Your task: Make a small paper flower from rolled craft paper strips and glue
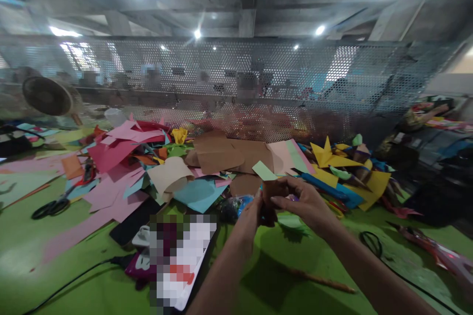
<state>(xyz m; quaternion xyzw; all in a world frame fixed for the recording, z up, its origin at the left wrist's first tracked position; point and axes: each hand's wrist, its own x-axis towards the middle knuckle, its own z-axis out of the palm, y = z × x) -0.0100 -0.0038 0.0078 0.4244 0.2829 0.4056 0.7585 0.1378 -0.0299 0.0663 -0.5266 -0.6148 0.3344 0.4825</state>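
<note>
A small rolled piece of brown paper is held up between my two hands above the green table. My left hand closes on it from the left, and my right hand pinches its right side. From its top sticks out a pale green paper strip; how the two are joined is hidden by my fingers. Just below my hands lies a light green paper piece with a jagged edge. Left of my left hand sits a clear plastic bag with something blue.
Piled coloured paper covers the back left, with black-handled scissors nearby. Brown sheets and a yellow paper star lie farther back. A thin brown stick, pink glue gun and purple plug-in device rest in front.
</note>
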